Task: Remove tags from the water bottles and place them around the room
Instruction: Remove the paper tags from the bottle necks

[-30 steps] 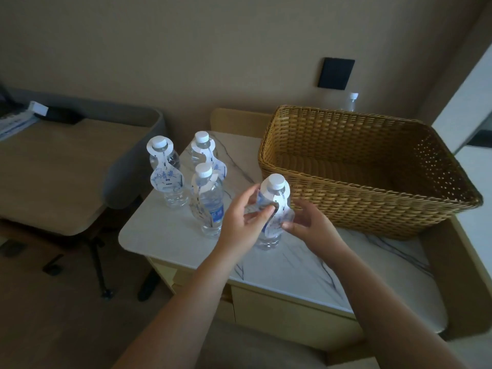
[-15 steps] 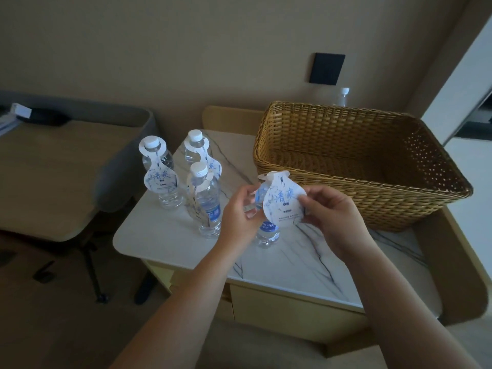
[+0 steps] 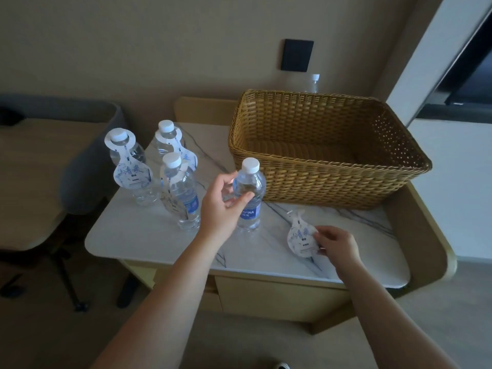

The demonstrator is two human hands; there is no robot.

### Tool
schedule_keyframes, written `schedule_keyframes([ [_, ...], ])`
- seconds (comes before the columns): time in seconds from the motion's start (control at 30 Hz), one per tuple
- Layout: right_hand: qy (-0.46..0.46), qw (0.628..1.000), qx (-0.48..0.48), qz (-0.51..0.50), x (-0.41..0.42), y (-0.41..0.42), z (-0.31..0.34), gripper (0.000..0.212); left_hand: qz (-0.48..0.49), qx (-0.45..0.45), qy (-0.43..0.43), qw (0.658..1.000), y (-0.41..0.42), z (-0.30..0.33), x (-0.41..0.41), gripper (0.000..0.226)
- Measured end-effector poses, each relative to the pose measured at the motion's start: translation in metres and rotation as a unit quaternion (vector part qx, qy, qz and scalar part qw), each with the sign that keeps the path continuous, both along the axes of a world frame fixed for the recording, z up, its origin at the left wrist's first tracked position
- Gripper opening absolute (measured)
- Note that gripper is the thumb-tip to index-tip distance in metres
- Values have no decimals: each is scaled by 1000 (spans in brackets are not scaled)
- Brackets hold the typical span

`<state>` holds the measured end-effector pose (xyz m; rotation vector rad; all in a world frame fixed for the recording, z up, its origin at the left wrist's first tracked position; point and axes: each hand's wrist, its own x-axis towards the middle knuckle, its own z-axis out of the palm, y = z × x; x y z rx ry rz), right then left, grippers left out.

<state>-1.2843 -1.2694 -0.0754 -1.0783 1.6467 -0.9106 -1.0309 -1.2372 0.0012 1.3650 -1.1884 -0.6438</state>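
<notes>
A woven wicker basket sits on the marble-patterned tabletop, just behind a clear plastic bottle with a white cap and no tag. Three tagged bottles cluster to its left. The left hand curls around the untagged bottle; the right hand pinches a flat paper tag against the tabletop.

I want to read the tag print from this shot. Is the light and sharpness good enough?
Head view: dim and soft; the removed tag under the right hand shows large blue characters, small print unreadable; wide-angle bends the basket and table edge.
</notes>
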Motion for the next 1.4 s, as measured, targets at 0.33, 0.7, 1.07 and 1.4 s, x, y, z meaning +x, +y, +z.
schedule_keyframes([
  [0.33,323,944,-73,13,-13,-9,-19,22,15,-10,13,1000,0,0,-6,38],
  [0.7,428,848,-154,271,-26,10,-35,41,35,7,17,999,4,0,-13,39],
  [1.07,334,881,-218,254,4,13,-5,41,50,24,-69,996,9,-1,-20,53],
  [1.4,153,853,-355,349,98,50,70,29,258,-74,-214,939,44,37,19,23],
])
